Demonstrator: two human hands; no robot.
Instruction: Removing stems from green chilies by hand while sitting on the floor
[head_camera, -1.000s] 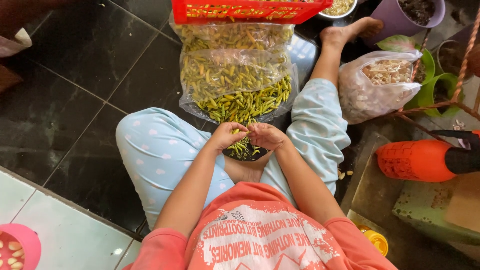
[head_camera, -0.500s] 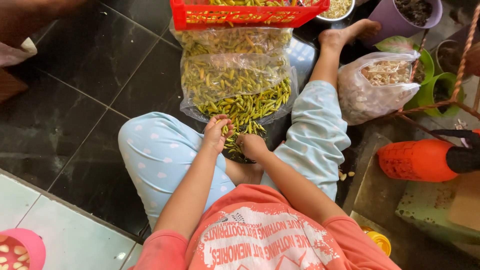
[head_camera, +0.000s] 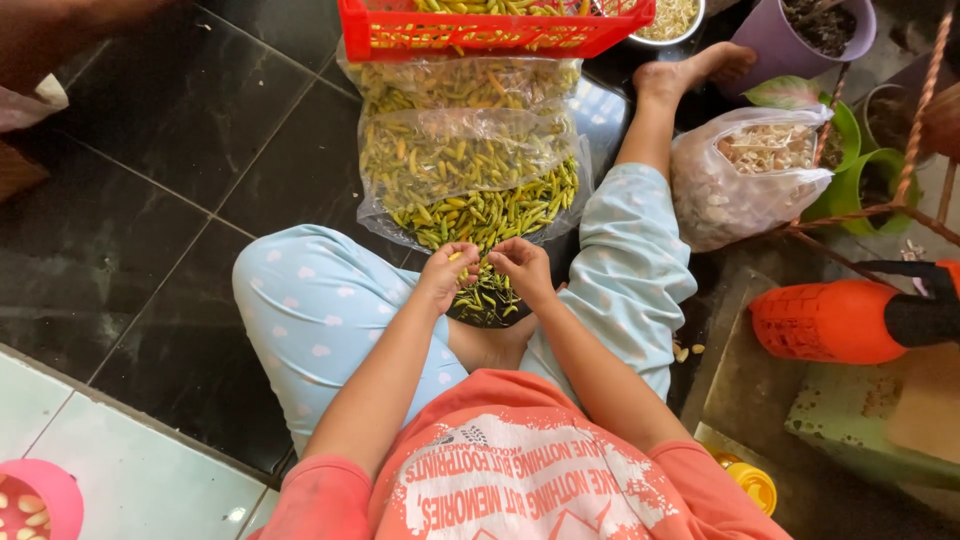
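Dark floor tiles (head_camera: 130, 190) are sat upon while a small green chilli (head_camera: 458, 258) is pinched in the left hand (head_camera: 447, 272) and the right hand (head_camera: 522, 266) is curled over the bowl (head_camera: 488, 305), beside which plucked pieces could easily be dropped.

A red crate (head_camera: 495, 32) stands on the dark tiled floor (head_camera: 150, 160), a clear bag of pale bits (head_camera: 745, 180) lies near green pots (head_camera: 865, 170) and a purple pot (head_camera: 800, 35), with an orange jug (head_camera: 825, 320) and a pink bowl (head_camera: 40, 495).
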